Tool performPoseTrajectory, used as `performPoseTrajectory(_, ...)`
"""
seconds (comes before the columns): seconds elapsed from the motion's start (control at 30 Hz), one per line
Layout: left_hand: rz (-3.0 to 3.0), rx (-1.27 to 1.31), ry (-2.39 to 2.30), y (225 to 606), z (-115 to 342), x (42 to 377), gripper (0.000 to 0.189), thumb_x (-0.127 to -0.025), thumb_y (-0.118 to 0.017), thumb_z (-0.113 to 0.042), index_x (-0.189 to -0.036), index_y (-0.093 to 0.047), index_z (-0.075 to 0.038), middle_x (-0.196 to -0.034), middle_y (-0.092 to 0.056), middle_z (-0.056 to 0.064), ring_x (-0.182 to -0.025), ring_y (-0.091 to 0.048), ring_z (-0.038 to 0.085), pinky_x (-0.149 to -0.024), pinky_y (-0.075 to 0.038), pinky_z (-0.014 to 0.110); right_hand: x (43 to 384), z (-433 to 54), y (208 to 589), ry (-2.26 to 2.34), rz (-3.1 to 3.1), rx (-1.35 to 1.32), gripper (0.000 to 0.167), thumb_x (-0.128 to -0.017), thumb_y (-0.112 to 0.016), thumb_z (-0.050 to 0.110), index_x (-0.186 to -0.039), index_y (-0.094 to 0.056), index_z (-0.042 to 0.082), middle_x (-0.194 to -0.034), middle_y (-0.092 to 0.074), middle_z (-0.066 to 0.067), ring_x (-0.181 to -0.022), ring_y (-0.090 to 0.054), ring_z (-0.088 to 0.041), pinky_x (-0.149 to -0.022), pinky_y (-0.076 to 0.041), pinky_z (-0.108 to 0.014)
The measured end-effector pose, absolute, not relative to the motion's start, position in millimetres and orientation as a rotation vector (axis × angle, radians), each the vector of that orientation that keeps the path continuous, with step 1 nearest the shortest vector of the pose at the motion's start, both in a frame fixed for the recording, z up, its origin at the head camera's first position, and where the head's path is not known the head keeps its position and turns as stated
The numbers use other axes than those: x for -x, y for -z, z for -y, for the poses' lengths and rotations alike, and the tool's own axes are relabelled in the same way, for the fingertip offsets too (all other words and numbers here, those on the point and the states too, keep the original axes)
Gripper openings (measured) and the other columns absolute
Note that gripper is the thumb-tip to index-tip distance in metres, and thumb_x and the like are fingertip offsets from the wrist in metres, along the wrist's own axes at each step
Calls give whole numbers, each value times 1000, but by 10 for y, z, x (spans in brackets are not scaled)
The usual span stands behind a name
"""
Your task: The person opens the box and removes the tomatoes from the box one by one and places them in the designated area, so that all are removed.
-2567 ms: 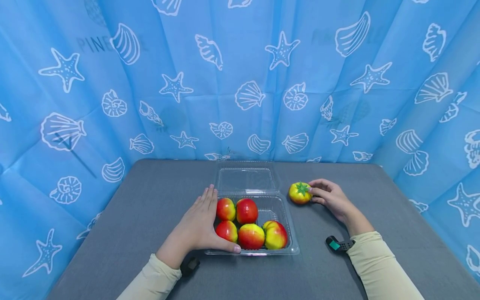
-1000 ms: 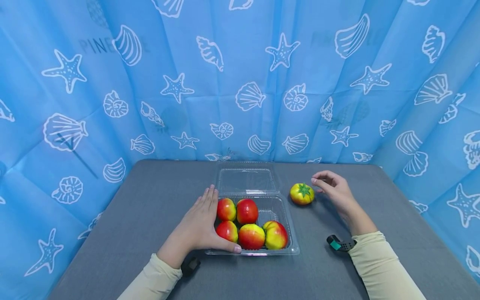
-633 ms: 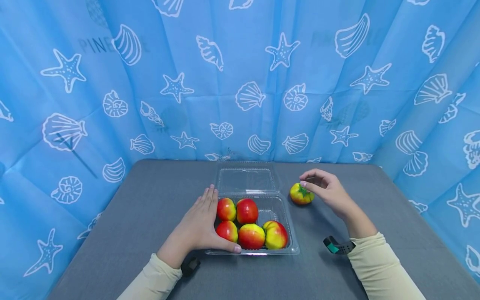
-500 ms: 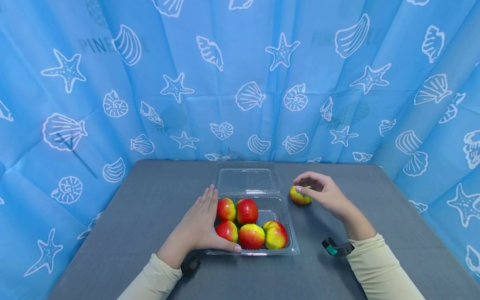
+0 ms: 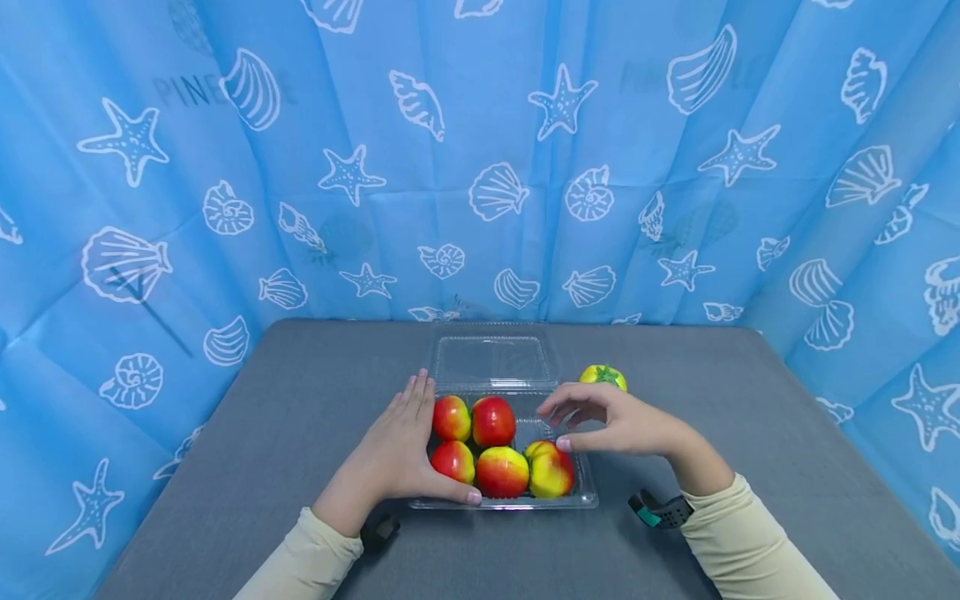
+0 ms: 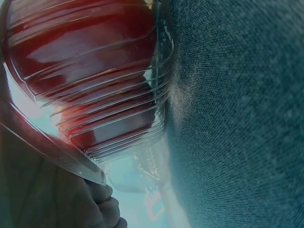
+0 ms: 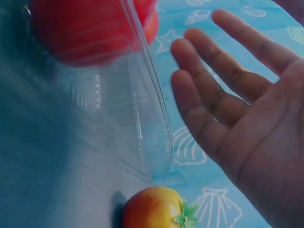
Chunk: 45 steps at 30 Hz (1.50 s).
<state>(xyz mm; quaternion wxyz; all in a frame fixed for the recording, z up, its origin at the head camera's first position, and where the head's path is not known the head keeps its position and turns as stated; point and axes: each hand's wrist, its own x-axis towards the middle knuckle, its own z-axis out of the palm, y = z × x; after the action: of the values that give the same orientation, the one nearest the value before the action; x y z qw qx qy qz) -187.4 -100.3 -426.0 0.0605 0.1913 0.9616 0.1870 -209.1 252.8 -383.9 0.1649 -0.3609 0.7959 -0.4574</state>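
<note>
My left hand [image 5: 393,454] lies along the left side of a clear plastic clamshell box [image 5: 525,504], fingers straight and thumb on the front edge. Several round red-and-yellow fruits [image 5: 502,472] sit inside, in a back and a front row. My right hand [image 5: 618,425] hovers over the box's right side, fingers loosely bent and holding nothing. Its thumb is close to the right front fruit [image 5: 551,477]; contact cannot be told. Behind that hand, on the table, a yellow-orange tomato [image 5: 603,377] with a green star-shaped calyx is partly hidden; the right wrist view shows it beside the box.
The box's clear lid [image 5: 491,358] lies folded back towards the far table edge. A grey cloth covers the table [image 5: 315,375]. A blue curtain [image 5: 450,150] with white shells and starfish hangs behind. Each wrist wears a dark band [image 5: 660,510].
My right hand first let go of the tomato beside the box, passed over it, then moved left and nearer to above the box. The tomato stays on the table. My left hand has not moved.
</note>
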Motion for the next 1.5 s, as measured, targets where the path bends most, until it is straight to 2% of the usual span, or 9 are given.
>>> performPoseTrajectory(0.17, -2906, -576, -587, 4247, 1006, 1874, 151, -60, -74, -93, -171, -18, -8, -180, -10, 13, -167, -9, 37, -131, -25, 60, 2067, -2448, 3849, 1232, -2217, 1037, 36, -98, -74, 16, -133, -67, 15, -133, -67, -21, -118, -66, -41, -103, -60, -50)
performPoseTrajectory(0.37, -2907, -575, -597, 4236, 1003, 1871, 150, -60, -75, -92, -171, -18, -8, -180, -10, 13, -167, -9, 37, -131, -24, 60, 2045, -2402, 3847, 1165, -2240, 1053, 37, -98, -75, 21, -133, -67, 18, -134, -68, -16, -118, -66, -30, -103, -59, -48)
performPoseTrajectory(0.57, -2907, -572, -595, 4237, 1001, 1875, 150, -60, -74, -93, -171, -18, -8, -180, -9, 13, -167, -8, 37, -132, -24, 60, 2047, -2400, 3852, 1136, -2250, 1056, 38, -97, -76, 23, -134, -67, 19, -135, -68, -15, -117, -65, -29, -101, -60, -47)
performPoseTrajectory(0.87, -2903, -573, -597, 4225, 996, 1867, 151, -59, -75, -91, -171, -17, -8, -180, -9, 13, -167, -9, 37, -131, -24, 60, 2027, -2406, 3855, 1077, -2265, 1028, 46, -97, -78, 26, -138, -65, 11, -137, -67, -12, -120, -63, -24, -104, -57, -49)
performPoseTrajectory(1.1, -2901, -574, -597, 4222, 996, 1864, 150, -60, -76, -91, -171, -17, -8, -180, -8, 13, -167, -8, 37, -132, -24, 60, 2013, -2407, 3843, 1048, -2243, 1034, 49, -96, -78, 27, -140, -65, 9, -138, -67, -11, -121, -61, -19, -107, -55, -49)
performPoseTrajectory(1.5, -2896, -575, -595, 4212, 1000, 1858, 150, -61, -77, -89, -171, -16, -8, -181, -7, 13, -167, -7, 37, -132, -24, 59, 2021, -2392, 3875, 985, -2279, 1038, 54, -93, -80, 29, -141, -64, 9, -135, -69, -2, -118, -60, -14, -106, -54, -50)
